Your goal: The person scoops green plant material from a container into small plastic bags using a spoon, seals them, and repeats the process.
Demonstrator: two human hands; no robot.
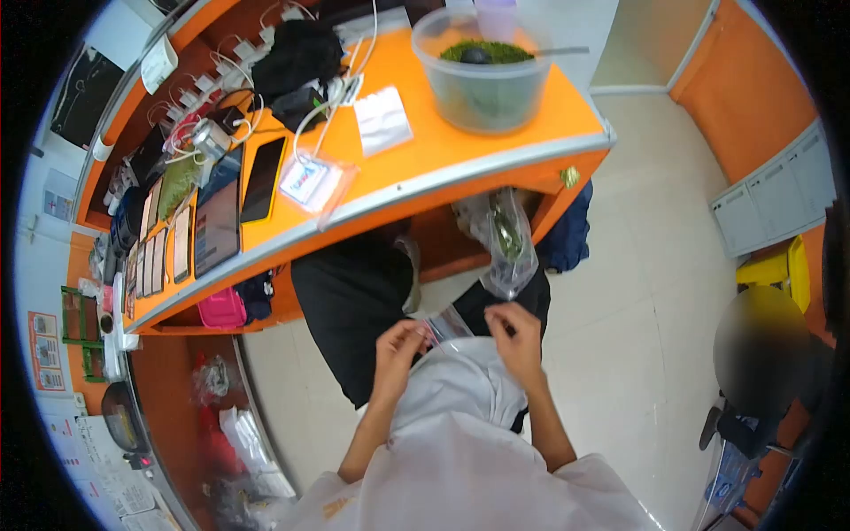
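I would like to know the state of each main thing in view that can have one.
Left hand: pinching the small clear bag
Small clear bag: open or sealed, cannot tell
Right hand: curled, grip unclear
Round tub: uncovered, partly filled with green stuff
Spoon: resting in the tub
Larger clear bag: holding something green
Yellow-edged phone: lying flat, screen dark
Tablet: lying flat

Worktop (412,159): bright orange, edged in grey, from ten to one o'clock.
Tub (489,113): cloudy and translucent, we find, toward one o'clock.
Chopped greens (509,53): deep green, in that tub.
Pouch (449,327): clear, near our centre.
Trousers (354,310): plain black.
Shirt (496,478): ours is white, at six o'clock.
Phone (263,181): black face, yellow edging, at ten o'clock.
Floor (611,380): cream.
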